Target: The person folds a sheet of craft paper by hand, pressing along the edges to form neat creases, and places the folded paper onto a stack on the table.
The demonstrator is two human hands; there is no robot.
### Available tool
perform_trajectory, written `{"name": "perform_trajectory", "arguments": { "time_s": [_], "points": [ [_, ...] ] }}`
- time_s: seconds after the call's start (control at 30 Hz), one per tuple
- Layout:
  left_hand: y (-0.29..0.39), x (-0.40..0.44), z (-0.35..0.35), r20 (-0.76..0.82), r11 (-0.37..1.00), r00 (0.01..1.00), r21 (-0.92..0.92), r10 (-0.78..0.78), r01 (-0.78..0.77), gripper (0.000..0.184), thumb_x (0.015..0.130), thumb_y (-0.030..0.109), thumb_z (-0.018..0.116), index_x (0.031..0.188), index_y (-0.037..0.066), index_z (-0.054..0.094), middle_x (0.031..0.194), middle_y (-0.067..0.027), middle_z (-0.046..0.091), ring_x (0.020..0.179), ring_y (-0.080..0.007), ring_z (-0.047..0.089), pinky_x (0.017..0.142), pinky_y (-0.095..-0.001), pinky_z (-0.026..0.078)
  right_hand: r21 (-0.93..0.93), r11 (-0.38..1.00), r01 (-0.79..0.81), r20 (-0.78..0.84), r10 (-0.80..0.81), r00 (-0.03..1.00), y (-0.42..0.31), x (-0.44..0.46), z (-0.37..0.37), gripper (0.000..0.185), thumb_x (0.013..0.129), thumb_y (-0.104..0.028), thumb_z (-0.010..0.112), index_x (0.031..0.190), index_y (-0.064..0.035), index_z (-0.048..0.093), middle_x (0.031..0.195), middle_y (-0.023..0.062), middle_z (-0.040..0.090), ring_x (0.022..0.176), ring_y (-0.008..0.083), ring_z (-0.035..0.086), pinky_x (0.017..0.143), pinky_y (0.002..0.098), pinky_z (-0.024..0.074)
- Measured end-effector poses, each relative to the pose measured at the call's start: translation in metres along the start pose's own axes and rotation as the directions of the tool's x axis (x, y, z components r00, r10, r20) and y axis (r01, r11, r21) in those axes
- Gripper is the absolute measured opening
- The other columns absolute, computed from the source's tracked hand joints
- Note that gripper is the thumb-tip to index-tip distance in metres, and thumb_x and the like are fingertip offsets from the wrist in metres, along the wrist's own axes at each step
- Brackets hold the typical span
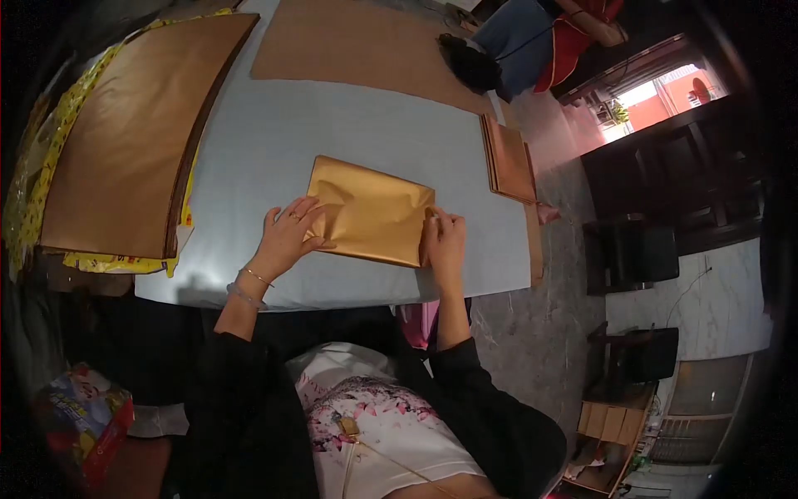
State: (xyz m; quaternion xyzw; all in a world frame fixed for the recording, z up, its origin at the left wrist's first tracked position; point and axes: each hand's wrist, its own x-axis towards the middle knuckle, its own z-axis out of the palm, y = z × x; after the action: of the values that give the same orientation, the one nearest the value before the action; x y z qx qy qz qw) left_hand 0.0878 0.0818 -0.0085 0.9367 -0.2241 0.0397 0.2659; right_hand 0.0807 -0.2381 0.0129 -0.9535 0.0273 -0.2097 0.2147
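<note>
A rectangle of shiny gold paper [374, 208], apparently folded, lies slightly creased on the pale blue table cover. At its left edge is my left hand [291, 231], fingers spread and fingertips resting on the paper, thumb near the lower left corner. My right hand [445, 237] has its fingers curled in a pinch at the right edge of the same paper. The fingertips partly hide that edge.
A tall stack of brown-gold sheets [141, 141] lies on yellow printed plastic at the left. A large brown sheet [357, 46] covers the far side. Folded coppery pieces [509, 158] sit at the right edge. Another person [532, 41] is beyond the table.
</note>
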Motion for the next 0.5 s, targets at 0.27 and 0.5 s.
{"name": "perform_trajectory", "arguments": {
  "time_s": [0.27, 0.5],
  "points": [
    [0.001, -0.002, 0.002, -0.054, 0.999, 0.998, 0.022, 0.025, -0.024, 0.052, 0.083, 0.034, 0.065, 0.130, 0.015, 0.050, 0.140, -0.0008, 0.043, 0.134, -0.0169, 0.034, 0.103, -0.0479, 0.028, 0.001, 0.992, 0.126, 0.117, -0.125, 0.985, -0.001, 0.037, 0.007, 0.036, 0.099, -0.024, 0.044, 0.130, -0.0069, 0.053, 0.138, 0.0118, 0.046, 0.125, 0.0308, 0.045, 0.104, 0.0434, 0.0328],
    [0.004, -0.003, -0.002, -0.084, 0.999, 0.996, 0.005, 0.038, -0.037, 0.051, 0.084, 0.032, 0.065, 0.129, 0.014, 0.051, 0.138, -0.0012, 0.044, 0.132, -0.0176, 0.036, 0.103, -0.0474, 0.028, -0.050, 0.997, 0.057, 0.372, -0.035, 0.928, 0.008, 0.028, 0.021, 0.054, 0.102, -0.038, 0.026, 0.147, -0.0070, 0.027, 0.155, 0.0087, 0.022, 0.142, 0.0267, 0.021, 0.115, 0.0461, 0.0122]
  ]
}}
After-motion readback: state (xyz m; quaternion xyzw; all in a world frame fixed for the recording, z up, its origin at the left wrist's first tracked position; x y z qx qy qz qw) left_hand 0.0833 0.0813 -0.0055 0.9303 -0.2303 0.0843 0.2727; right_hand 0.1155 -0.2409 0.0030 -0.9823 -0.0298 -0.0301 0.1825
